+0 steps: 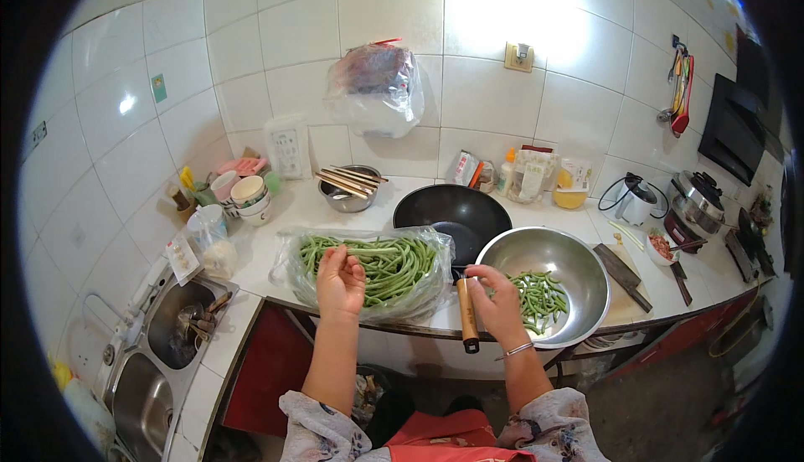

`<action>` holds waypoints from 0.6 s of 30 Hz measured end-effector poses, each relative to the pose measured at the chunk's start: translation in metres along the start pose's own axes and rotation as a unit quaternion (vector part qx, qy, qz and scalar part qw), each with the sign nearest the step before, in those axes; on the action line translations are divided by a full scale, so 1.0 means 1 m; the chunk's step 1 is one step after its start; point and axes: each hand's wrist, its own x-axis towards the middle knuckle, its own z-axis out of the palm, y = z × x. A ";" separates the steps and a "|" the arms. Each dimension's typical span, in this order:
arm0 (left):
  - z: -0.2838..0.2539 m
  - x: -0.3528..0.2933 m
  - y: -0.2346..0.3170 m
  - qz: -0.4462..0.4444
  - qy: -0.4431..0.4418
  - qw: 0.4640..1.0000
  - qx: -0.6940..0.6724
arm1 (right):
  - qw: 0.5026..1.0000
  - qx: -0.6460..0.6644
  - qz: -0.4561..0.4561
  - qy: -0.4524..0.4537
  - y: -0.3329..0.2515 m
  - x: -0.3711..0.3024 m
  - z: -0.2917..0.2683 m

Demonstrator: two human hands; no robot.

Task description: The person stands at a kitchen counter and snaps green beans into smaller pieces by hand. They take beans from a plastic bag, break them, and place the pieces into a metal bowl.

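My left hand [339, 282] is closed in a pinch over a clear plastic bag [289, 273] of long green beans [394, 282]. One pale green bean [374, 251] runs rightward from its fingertips above the heap. My right hand [497, 301], with a bracelet at the wrist, has curled fingers beside the wooden handle [466, 311] of a black wok [448, 211]. What those fingers hold, if anything, is hidden. To its right, short pieces of green bean [540, 299] lie in a wide steel basin [590, 269].
A cleaver [618, 265] lies on a cutting board [630, 301] right of the basin. Behind the bag stands a steel bowl [347, 198] with chopsticks across it. A double sink [142, 399] is at the left, near stacked bowls [249, 198]. A rice cooker [697, 202] stands far right.
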 end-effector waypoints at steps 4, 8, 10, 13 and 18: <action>-0.007 -0.006 -0.010 -0.032 0.000 0.999 -0.021 | 0.993 0.106 0.015 -0.055 0.003 0.001 0.026; -0.024 0.000 -0.008 -0.096 -0.006 0.994 -0.061 | 0.992 0.092 0.017 -0.082 -0.003 0.011 0.046; -0.028 0.003 -0.010 -0.107 -0.012 0.992 -0.068 | 0.990 0.066 -0.012 -0.120 -0.001 0.021 0.057; -0.024 -0.004 -0.013 -0.098 -0.021 0.994 -0.034 | 0.986 0.067 -0.036 -0.149 0.010 0.029 0.078; -0.036 0.006 -0.009 -0.131 -0.003 0.991 0.037 | 0.993 -0.002 0.023 -0.113 -0.021 0.020 0.062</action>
